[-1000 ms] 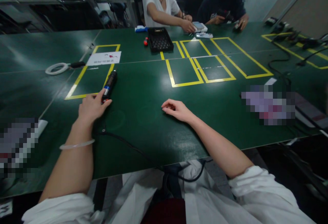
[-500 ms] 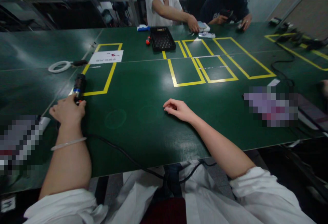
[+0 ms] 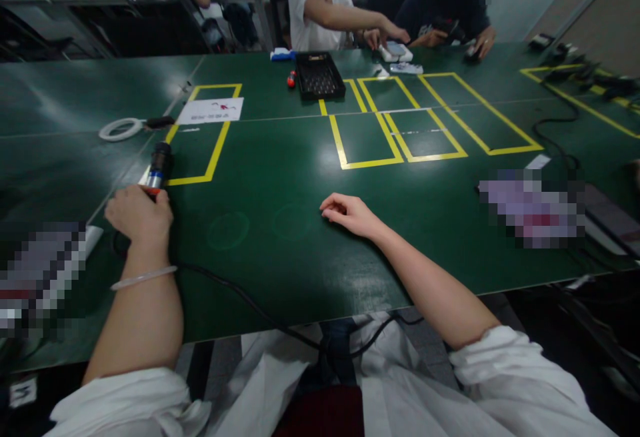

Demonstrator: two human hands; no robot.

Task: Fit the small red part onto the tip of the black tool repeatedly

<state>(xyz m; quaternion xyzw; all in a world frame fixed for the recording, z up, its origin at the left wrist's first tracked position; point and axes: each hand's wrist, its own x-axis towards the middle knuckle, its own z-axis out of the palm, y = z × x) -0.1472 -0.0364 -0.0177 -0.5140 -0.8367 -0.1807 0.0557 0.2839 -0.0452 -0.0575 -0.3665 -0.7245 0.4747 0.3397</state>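
My left hand (image 3: 141, 216) is closed around a corded tool with a black barrel (image 3: 161, 156), a silver part, a blue ring and an orange part. The barrel points away from me; my hand hides the rest. A black cable (image 3: 235, 288) runs from below my left wrist over the table edge to my lap. My right hand (image 3: 350, 215) rests on the green table (image 3: 280, 270), loosely curled, with nothing visible in its fingers. Two faint rings (image 3: 229, 230) mark the table between my hands.
Yellow tape outlines (image 3: 373, 162) mark the table. A white sheet (image 3: 211, 110), a coiled white cable (image 3: 120, 129) and a black tray (image 3: 320, 77) lie farther off. Blurred-out items (image 3: 533, 210) sit at right and left. Two people sit opposite; one reaches over a white object (image 3: 397, 52).
The fingers of my left hand have closed around the tool. My right hand stays still on the table. Across the table, a person's arm has shifted over the white object.
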